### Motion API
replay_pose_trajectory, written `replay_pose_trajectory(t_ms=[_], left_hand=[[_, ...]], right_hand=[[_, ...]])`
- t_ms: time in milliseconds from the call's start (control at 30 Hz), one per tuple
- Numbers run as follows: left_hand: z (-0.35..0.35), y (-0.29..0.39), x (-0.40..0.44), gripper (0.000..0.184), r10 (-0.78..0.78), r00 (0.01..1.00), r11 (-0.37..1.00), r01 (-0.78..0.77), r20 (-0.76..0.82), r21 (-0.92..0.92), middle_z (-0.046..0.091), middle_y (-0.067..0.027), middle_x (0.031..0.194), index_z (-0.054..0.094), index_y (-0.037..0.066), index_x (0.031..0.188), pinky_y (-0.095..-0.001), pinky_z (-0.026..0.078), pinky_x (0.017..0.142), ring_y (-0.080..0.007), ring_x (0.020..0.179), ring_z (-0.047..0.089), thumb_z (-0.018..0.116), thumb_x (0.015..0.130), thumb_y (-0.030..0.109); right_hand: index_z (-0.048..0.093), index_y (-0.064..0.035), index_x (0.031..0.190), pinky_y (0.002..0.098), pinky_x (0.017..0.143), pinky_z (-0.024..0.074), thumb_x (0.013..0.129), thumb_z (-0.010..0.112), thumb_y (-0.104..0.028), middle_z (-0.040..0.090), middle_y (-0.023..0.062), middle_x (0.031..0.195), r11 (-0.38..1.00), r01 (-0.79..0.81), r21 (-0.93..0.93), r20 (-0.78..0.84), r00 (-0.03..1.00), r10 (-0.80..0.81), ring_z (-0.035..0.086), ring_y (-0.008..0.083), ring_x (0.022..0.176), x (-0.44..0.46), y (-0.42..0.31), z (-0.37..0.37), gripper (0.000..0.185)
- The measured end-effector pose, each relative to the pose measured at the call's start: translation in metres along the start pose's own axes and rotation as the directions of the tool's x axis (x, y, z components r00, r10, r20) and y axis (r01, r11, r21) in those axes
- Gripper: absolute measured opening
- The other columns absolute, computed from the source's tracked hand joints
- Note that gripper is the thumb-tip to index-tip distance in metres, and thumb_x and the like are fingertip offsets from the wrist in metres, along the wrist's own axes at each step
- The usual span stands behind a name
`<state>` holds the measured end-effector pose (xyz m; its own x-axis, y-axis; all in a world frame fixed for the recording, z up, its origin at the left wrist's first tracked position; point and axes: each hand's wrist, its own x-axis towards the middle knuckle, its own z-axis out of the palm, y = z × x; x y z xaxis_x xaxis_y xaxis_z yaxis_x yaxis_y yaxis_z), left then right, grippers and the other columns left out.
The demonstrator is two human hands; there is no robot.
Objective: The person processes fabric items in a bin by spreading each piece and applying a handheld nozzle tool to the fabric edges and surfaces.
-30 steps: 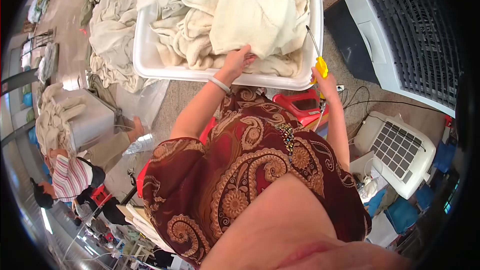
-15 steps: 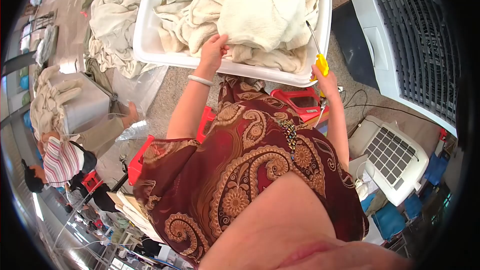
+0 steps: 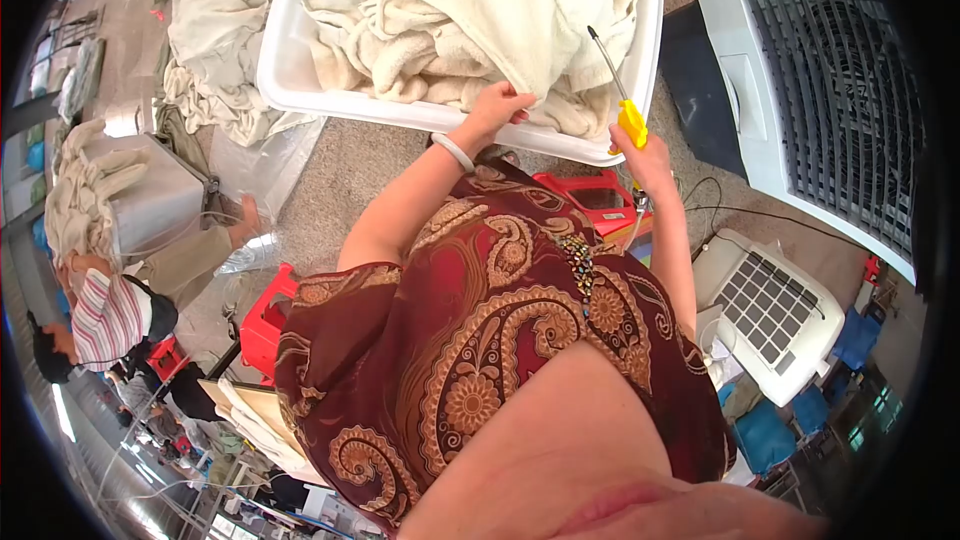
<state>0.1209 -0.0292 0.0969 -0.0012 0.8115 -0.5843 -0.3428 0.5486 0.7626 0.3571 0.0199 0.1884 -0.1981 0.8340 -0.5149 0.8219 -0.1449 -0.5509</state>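
My left hand (image 3: 492, 112) pinches the lower edge of a cream fleecy cloth (image 3: 500, 10), which spreads up over the heap in a white plastic tub (image 3: 400, 118). At the tub's near right corner, my right hand (image 3: 645, 162) is wrapped round a yellow air blow gun (image 3: 632, 124). Its thin metal nozzle points up and left over the cloth, with the dark tip near the fabric; whether it touches I cannot tell. A hose runs down from the gun's handle. More crumpled cream fabric (image 3: 400, 40) fills the tub beneath and beside the cloth.
A large pile of pale fabric (image 3: 220, 30) lies on the floor to the left. On the right stand an air cooler (image 3: 740, 90) and a white gridded unit (image 3: 770, 310), with a cable between. Red stools (image 3: 268, 325) flank me. Another person (image 3: 110, 320) sits far left.
My left hand has moved right along the cloth, drawing its edge into a point towards the blow gun. The nozzle has tilted further left, and my right hand has shifted slightly left.
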Motion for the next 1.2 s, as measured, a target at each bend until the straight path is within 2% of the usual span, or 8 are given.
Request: replay_pose_trajectory(t_ms=[200,300,433,500,600,633,833,1200], left_hand=[[-0.040,0.019,0.007,0.027,-0.012,0.999,0.978,0.002,-0.049,-0.209,0.058,-0.0052,0.092,0.051,0.004,0.102,-0.0226,0.042,0.065,-0.0111,0.073,0.054,0.053,0.077,0.014],[-0.050,0.040,0.010,0.026,-0.045,0.995,0.918,0.078,0.091,-0.389,0.057,-0.0065,0.090,0.051,0.004,0.100,-0.0202,0.041,0.055,-0.0105,0.066,0.051,0.051,0.082,0.022],[-0.058,0.030,0.032,0.022,-0.065,0.992,0.862,0.110,0.108,-0.496,0.058,-0.0060,0.089,0.052,0.003,0.100,-0.0169,0.043,0.052,-0.0108,0.067,0.052,0.047,0.086,0.020],[-0.053,0.032,0.030,0.022,-0.084,0.990,0.825,0.007,-0.112,-0.565,0.056,-0.0111,0.090,0.048,-0.001,0.101,-0.0177,0.046,0.053,-0.0165,0.072,0.055,0.045,0.088,0.017],[-0.051,0.044,0.014,0.023,0.003,0.983,0.771,-0.120,-0.184,-0.626,0.052,-0.0157,0.091,0.044,-0.005,0.099,-0.0219,0.049,0.054,-0.0246,0.076,0.058,0.044,0.087,0.014],[-0.053,0.048,0.008,0.025,0.037,0.982,0.790,-0.141,-0.183,-0.596,0.050,-0.0189,0.096,0.041,-0.007,0.102,-0.0254,0.052,0.060,-0.0299,0.083,0.058,0.043,0.087,0.014],[-0.057,0.050,0.011,0.023,0.007,0.985,0.762,-0.115,-0.170,-0.637,0.051,-0.0179,0.097,0.044,-0.006,0.102,-0.0271,0.052,0.067,-0.0282,0.085,0.055,0.045,0.087,0.011],[-0.059,0.037,0.030,0.012,-0.126,0.965,0.776,-0.049,-0.231,-0.628,0.053,-0.0160,0.087,0.047,-0.007,0.089,-0.0263,0.053,0.063,-0.0253,0.076,0.057,0.050,0.082,0.003]], right_hand=[[0.062,-0.0022,0.080,0.0346,0.063,0.0439,0.075,0.052,-0.049,0.061,0.0138,0.070,0.999,0.005,-0.036,0.039,0.999,-0.004,0.059,0.0278,0.070,-0.012,-0.007,-0.002,0.048],[0.060,-0.0022,0.083,0.0362,0.065,0.0438,0.076,0.052,-0.048,0.060,0.0167,0.073,0.994,0.074,-0.081,0.055,0.996,-0.070,0.058,0.0317,0.072,-0.019,-0.018,-0.002,0.047],[0.059,-0.0051,0.089,0.0390,0.067,0.0435,0.077,0.050,-0.048,0.059,0.0195,0.076,0.974,0.132,-0.184,0.117,0.987,-0.111,0.056,0.0359,0.075,-0.025,-0.040,-0.003,0.045],[0.059,-0.0066,0.090,0.0396,0.067,0.0434,0.077,0.049,-0.048,0.059,0.0197,0.077,0.960,0.143,-0.239,0.147,0.983,-0.110,0.056,0.0365,0.076,-0.028,-0.048,-0.004,0.044],[0.059,-0.0074,0.091,0.0404,0.068,0.0429,0.077,0.049,-0.048,0.059,0.0200,0.077,0.952,0.195,-0.234,0.192,0.970,-0.151,0.055,0.0368,0.075,-0.029,-0.059,-0.005,0.044],[0.059,-0.0072,0.090,0.0407,0.067,0.0426,0.077,0.048,-0.048,0.059,0.0198,0.077,0.936,0.224,-0.270,0.224,0.961,-0.165,0.055,0.0368,0.074,-0.028,-0.064,-0.005,0.044],[0.060,-0.0034,0.080,0.0420,0.065,0.0422,0.078,0.047,-0.049,0.059,0.0189,0.072,0.868,0.353,-0.351,0.289,0.922,-0.258,0.055,0.0358,0.071,-0.004,-0.066,0.015,0.048],[0.061,-0.0017,0.072,0.0420,0.065,0.0437,0.078,0.044,-0.052,0.059,0.0181,0.070,0.752,0.396,-0.527,0.330,0.911,-0.248,0.057,0.0346,0.071,0.008,-0.083,0.014,0.053]])
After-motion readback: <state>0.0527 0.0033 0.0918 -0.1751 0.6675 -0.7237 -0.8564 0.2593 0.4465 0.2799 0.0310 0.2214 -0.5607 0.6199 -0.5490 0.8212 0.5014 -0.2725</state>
